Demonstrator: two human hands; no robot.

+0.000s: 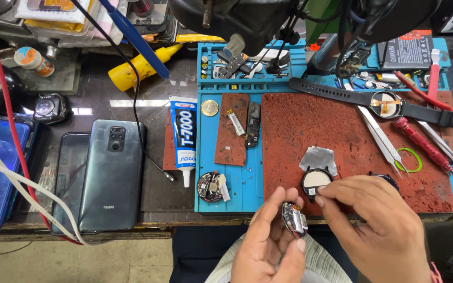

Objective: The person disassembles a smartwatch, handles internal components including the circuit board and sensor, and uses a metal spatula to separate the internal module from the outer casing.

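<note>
At the near edge of the bench, over the blue repair mat and its red-brown work pad, both hands meet above the person's lap. Left hand: fingers closed around a small silvery watch module, held on edge between thumb and fingertips, clear of the mat. Right hand: thumb and forefinger pinched together just beside the top of the module, touching or nearly touching it; whether they grip a part of it cannot be told. Directly behind the fingers, on the pad, a round black watch case with a pale disc inside lies flat, with a grey foil-like piece touching its far rim. Farther back lie a watch body with black strap, two tweezers, a red-handled screwdriver and a green ring. Left of the pad: a round circuit board, a tube of adhesive, a grey phone face down. Step in hand, as judged: fine handling of the module lifted out of its case, the right fingertips working at its upper edge. Any next move calls for a steady left grip and a light, precise pinch, since the part is small and held in the air
</note>
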